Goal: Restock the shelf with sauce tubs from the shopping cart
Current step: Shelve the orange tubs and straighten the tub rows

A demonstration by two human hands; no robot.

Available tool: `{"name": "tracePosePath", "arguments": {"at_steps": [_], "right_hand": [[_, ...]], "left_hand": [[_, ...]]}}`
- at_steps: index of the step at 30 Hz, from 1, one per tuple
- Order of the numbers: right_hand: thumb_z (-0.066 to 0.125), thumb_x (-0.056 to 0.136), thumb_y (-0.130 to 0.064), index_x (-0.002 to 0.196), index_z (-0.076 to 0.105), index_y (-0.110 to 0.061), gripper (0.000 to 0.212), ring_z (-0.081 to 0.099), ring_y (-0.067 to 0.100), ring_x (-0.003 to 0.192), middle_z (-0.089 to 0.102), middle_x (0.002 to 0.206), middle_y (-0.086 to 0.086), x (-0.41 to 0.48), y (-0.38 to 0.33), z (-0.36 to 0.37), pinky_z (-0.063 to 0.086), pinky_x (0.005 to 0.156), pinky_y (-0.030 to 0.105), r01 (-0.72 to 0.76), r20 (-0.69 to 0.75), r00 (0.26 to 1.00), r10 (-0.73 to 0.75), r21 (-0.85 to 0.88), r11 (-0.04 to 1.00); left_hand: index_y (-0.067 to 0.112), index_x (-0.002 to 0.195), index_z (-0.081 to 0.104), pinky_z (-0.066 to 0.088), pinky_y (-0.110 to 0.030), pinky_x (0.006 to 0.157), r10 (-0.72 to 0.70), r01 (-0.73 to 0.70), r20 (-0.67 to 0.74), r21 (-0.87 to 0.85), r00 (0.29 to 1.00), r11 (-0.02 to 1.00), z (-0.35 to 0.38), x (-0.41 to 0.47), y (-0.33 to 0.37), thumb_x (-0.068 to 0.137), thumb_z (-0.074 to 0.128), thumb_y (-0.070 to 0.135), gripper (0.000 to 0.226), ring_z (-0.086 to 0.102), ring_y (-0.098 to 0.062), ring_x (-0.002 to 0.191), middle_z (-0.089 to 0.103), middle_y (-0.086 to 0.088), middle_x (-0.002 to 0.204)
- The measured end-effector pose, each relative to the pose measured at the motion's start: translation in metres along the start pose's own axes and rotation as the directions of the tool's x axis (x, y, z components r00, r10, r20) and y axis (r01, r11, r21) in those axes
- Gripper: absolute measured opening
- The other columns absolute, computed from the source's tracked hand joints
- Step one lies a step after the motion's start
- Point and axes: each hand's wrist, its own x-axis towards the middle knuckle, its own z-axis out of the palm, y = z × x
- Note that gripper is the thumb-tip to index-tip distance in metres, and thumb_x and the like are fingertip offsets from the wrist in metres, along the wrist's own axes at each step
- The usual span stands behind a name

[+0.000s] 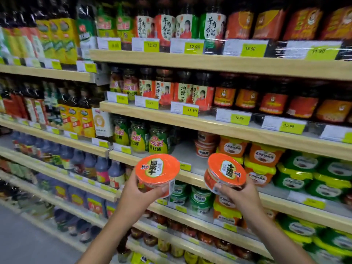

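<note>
Both hands are up in front of the shelving, each with one sauce tub. The left hand (138, 195) grips the first tub (157, 171) from below and behind, fingers curled round its wall, thumb on the near side; the orange lid faces the camera, tilted a little left. The right hand (239, 194) holds the second tub (225, 172) the same way, thumb pressed on the side wall, lid tipped up and to the right. The two tubs are level with each other and apart, both hanging in the air just in front of the wooden edge of the middle shelf (192, 178). Neither touches the shelf. Behind them the shelf floor shows a bare grey patch (183, 152). At the back of that patch sits a short stack of matching red tubs (205, 144). Left of the gap stand green-labelled jars (158, 139); right of it are stacked orange tubs with yellow lids (264, 155), then green tubs (301, 169). A yellow price tag (185, 166) is clipped on the shelf edge between the two held tubs; its print is too blurred to read.
</note>
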Motion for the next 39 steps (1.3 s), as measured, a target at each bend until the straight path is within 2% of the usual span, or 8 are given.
{"name": "tracePosePath", "arguments": {"at_steps": [6,10,17,22,27,31,35,39], "right_hand": [[0.092,0.053,-0.033,0.125,0.060,-0.024,0.079,0.067,0.012,0.100,0.072,0.111,-0.006,0.015,-0.001,0.056,0.053,0.080,0.031,-0.033,-0.196,0.980,0.034,0.006,0.999],[0.094,0.064,-0.022,0.124,0.055,-0.025,0.072,0.065,0.008,0.099,0.068,0.112,-0.007,0.030,-0.002,0.083,0.054,0.086,0.033,-0.033,-0.301,0.953,0.028,-0.011,0.999],[0.098,0.058,-0.030,0.113,0.062,-0.027,0.066,0.070,0.018,0.097,0.072,0.106,-0.002,0.066,-0.010,0.118,0.060,0.084,0.046,-0.034,-0.440,0.897,-0.036,-0.149,0.988],[0.097,0.049,-0.046,0.113,0.063,-0.024,0.075,0.072,0.020,0.090,0.075,0.101,0.000,0.088,-0.009,0.131,0.062,0.077,0.043,-0.098,-0.516,0.857,-0.008,-0.177,0.979],[0.087,0.031,-0.078,0.110,0.064,-0.030,0.095,0.071,0.019,0.091,0.074,0.098,-0.009,0.113,0.019,0.128,0.060,0.080,0.050,-0.160,-0.565,0.825,-0.011,-0.252,0.954],[0.089,0.041,-0.064,0.104,0.066,-0.026,0.077,0.072,0.021,0.081,0.075,0.089,-0.005,0.110,0.006,0.138,0.061,0.077,0.045,-0.205,-0.591,0.807,0.005,-0.272,0.940],[0.092,0.064,-0.028,0.101,0.067,-0.005,0.051,0.062,0.018,0.044,0.069,0.060,0.007,0.107,-0.002,0.145,0.050,0.043,0.025,-0.237,-0.512,0.856,0.079,-0.251,0.939],[0.092,0.060,-0.034,0.102,0.065,-0.005,0.058,0.060,0.020,0.038,0.068,0.054,0.006,0.108,0.003,0.147,0.048,0.041,0.024,-0.316,-0.509,0.849,0.141,-0.275,0.908]], "left_hand": [[0.046,0.123,0.054,0.049,-0.023,0.083,-0.002,0.006,0.165,-0.029,0.986,1.000,-0.030,0.060,-0.015,0.048,0.088,0.057,0.083,0.062,0.002,0.106,0.067,0.019,0.117],[0.047,0.117,0.053,0.048,-0.017,0.079,0.010,0.006,0.240,-0.065,0.971,0.998,-0.044,0.087,-0.026,0.045,0.087,0.056,0.080,0.062,0.013,0.098,0.064,0.020,0.119],[0.041,0.125,0.056,0.051,-0.018,0.078,0.033,-0.002,0.319,-0.097,0.947,0.995,-0.059,0.121,-0.046,0.043,0.086,0.059,0.089,0.067,-0.003,0.104,0.069,0.012,0.118],[0.043,0.117,0.056,0.053,-0.015,0.072,0.041,0.006,0.343,-0.135,0.939,0.991,-0.066,0.129,-0.053,0.042,0.086,0.055,0.082,0.067,0.007,0.096,0.071,0.018,0.109],[0.039,0.128,0.054,0.055,-0.016,0.073,0.049,-0.001,0.379,-0.127,0.924,0.992,-0.074,0.136,-0.060,0.045,0.087,0.055,0.091,0.066,0.005,0.101,0.068,0.015,0.117],[0.040,0.126,0.054,0.057,-0.017,0.075,0.050,0.001,0.395,-0.129,0.917,0.992,-0.079,0.139,-0.062,0.047,0.089,0.055,0.088,0.065,0.004,0.102,0.066,0.015,0.120],[0.044,0.123,0.053,0.057,-0.017,0.074,0.056,-0.003,0.396,-0.134,0.916,0.991,-0.082,0.140,-0.063,0.051,0.095,0.052,0.084,0.065,0.004,0.103,0.065,0.016,0.121],[0.046,0.123,0.054,0.057,-0.022,0.079,0.051,0.002,0.391,-0.134,0.919,0.991,-0.083,0.141,-0.067,0.046,0.088,0.056,0.084,0.065,0.003,0.104,0.068,0.020,0.115]]}}
